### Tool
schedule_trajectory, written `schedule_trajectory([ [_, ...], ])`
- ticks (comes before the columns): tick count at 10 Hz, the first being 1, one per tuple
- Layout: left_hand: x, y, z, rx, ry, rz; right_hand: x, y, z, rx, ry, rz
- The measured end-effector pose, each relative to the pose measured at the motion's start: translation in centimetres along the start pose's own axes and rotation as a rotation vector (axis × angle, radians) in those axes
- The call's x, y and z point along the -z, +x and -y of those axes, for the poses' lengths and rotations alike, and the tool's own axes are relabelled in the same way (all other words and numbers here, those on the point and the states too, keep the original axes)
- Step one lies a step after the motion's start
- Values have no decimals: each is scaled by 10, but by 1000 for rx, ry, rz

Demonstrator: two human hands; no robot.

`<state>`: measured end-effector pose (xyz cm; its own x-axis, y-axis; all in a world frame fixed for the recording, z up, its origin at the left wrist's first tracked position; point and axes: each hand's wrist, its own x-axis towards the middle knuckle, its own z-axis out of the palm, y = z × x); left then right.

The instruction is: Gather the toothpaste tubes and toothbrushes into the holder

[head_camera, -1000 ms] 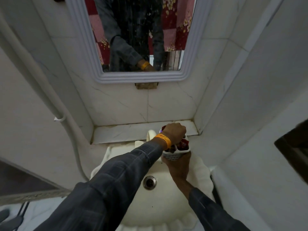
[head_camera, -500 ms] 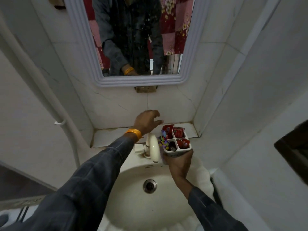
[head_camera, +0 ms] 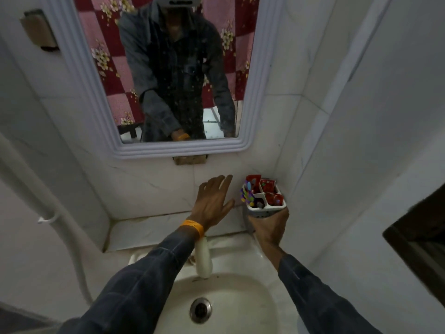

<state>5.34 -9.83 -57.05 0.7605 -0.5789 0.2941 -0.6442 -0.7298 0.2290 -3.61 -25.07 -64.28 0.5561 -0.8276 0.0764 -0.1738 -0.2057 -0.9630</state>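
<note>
My right hand point(head_camera: 269, 229) grips a white holder point(head_camera: 261, 213) from below, held up in the wall corner above the ledge. The holder has several compartments. Red toothpaste tubes point(head_camera: 268, 186) stand in the back and right compartments, and colourful toothbrushes point(head_camera: 248, 195) stick out of the left one. My left hand point(head_camera: 213, 203) hovers just left of the holder with fingers spread, holding nothing, over the marble ledge point(head_camera: 156, 227). An orange band sits on my left wrist.
A white tap point(head_camera: 203, 259) juts over the cream basin point(head_camera: 240, 307) with its drain point(head_camera: 200, 309) below my arms. A white-framed mirror point(head_camera: 168, 150) hangs above. A white pipe point(head_camera: 55, 220) runs down the left wall. A dark frame point(head_camera: 419, 242) is at the right.
My left hand lifted off the holder and moved left, opening up. My right hand carried the holder up and back towards the wall corner. The view tilted upward.
</note>
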Motion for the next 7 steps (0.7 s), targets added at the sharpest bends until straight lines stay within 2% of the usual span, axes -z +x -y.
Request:
schedule_trajectory([
  [3, -3, 8, 11, 46, 25, 4, -19, 17, -22, -84, 36, 133],
  [5, 15, -4, 11, 102, 41, -13, -11, 24, -33, -93, -100, 195],
  [6, 28, -13, 15, 99, 55, -64, 8, -7, -1, -62, -243, 153],
  [7, 46, -24, 15, 114, 80, -140, 17, -37, 19, 92, -289, 28],
])
